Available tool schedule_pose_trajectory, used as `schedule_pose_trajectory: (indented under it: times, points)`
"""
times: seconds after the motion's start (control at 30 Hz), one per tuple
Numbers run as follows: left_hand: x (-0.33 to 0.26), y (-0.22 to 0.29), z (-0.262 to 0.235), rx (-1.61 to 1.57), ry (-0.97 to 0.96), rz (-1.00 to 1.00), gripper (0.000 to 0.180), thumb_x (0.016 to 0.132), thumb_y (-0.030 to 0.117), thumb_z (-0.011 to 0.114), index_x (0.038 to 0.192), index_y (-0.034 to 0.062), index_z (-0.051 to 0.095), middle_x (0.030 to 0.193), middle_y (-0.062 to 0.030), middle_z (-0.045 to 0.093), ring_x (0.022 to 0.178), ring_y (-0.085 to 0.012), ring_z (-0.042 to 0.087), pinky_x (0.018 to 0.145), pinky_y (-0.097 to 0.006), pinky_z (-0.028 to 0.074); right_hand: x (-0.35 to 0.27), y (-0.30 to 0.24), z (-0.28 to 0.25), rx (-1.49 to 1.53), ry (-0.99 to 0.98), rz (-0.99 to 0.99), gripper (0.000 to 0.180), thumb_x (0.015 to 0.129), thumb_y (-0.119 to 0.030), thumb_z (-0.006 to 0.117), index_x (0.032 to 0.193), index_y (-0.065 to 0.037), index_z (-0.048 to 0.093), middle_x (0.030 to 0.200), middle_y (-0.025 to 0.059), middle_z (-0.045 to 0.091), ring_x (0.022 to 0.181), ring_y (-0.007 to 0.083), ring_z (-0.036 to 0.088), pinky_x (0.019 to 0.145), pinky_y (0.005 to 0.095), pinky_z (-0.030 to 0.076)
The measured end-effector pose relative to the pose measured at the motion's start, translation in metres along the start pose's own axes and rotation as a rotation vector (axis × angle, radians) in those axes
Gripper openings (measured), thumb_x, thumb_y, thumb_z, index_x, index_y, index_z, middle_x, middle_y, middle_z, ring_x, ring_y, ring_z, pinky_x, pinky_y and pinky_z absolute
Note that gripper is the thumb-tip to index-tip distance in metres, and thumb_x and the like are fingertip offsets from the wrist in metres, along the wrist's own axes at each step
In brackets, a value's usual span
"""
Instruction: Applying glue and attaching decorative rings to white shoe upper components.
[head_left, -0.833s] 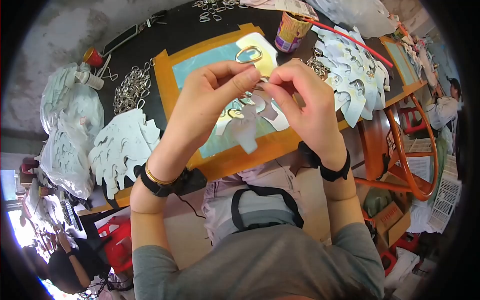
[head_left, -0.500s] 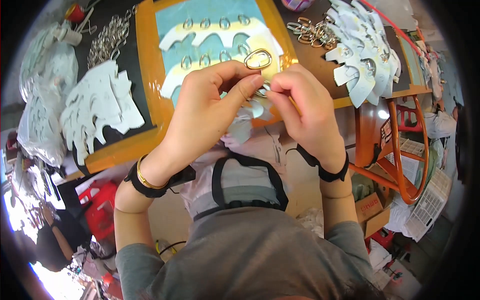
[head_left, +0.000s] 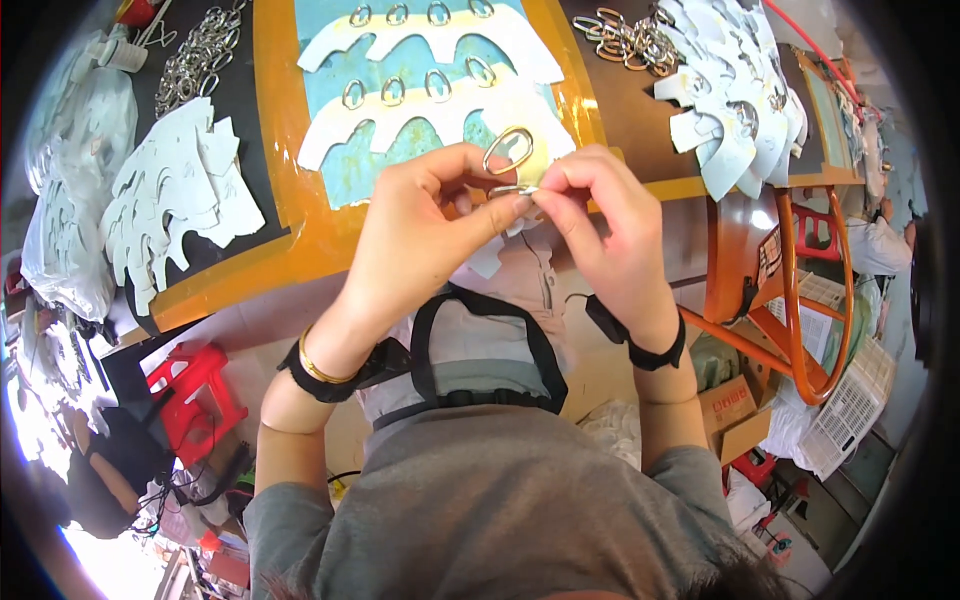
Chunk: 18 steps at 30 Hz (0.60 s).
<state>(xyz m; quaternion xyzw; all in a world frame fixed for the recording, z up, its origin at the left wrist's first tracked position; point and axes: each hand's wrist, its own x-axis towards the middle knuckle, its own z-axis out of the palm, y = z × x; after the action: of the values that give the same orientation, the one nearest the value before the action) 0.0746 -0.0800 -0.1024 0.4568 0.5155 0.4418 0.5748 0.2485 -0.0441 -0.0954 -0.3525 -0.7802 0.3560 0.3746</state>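
My left hand point(head_left: 435, 220) is closed at the table's near edge, thumb against fingers. An oval metal ring point(head_left: 508, 150) juts out above its index finger. A second metal ring point(head_left: 510, 190), seen nearly edge-on, lies between the fingertips of both hands. My right hand point(head_left: 612, 225) pinches the right end of this ring between thumb and index finger; the fingertips hide part of it. Beyond the hands, two white scalloped strips, a near strip point(head_left: 390, 110) and a far strip point(head_left: 400, 42), lie on a blue-green mat point(head_left: 345, 165). Several oval rings sit along their upper edges.
White scalloped pieces point(head_left: 170, 195) are stacked at left, beside a clear plastic bag point(head_left: 65, 240) and a heap of rings point(head_left: 200, 55). At right are loose rings point(head_left: 625, 42) and ringed white pieces point(head_left: 740, 110). An orange metal frame point(head_left: 800, 300) and red stool point(head_left: 195, 400) flank me.
The table and its contents have shifted up and slightly left in view. My hands have come lower against the mat, and the jutting ring has moved down with them, tilting. Both hands keep their pinch.
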Motion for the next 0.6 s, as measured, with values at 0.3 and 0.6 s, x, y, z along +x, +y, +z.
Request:
schedule_pose_trajectory:
  times: [0.3,0.6]
  points:
    - [0.005,0.000,0.005,-0.032,0.140,0.096,0.020,0.080,0.005,0.067,0.097,-0.0032,0.062,0.088,-0.0048,0.067,0.075,-0.0045,0.057,0.065,-0.020,0.045,0.011,-0.009,0.001,-0.153,0.047,-0.098,0.014,0.076,0.002,0.066,0.087,0.000,0.056,0.081,0.0114,0.057,0.072,0.0251,0.059,0.062,0.0320,0.048]
    - [0.003,0.010,0.007,-0.207,0.019,0.019,0.021,0.086,0.000,0.058,0.106,-0.0055,0.058,0.096,-0.0106,0.065,0.091,-0.0110,0.061,0.075,-0.022,0.050,0.013,0.001,0.007,-0.233,0.098,-0.305,0.013,0.078,0.004,0.062,0.087,0.000,0.054,0.082,0.0113,0.054,0.072,0.0265,0.054,0.063,0.0325,0.045]
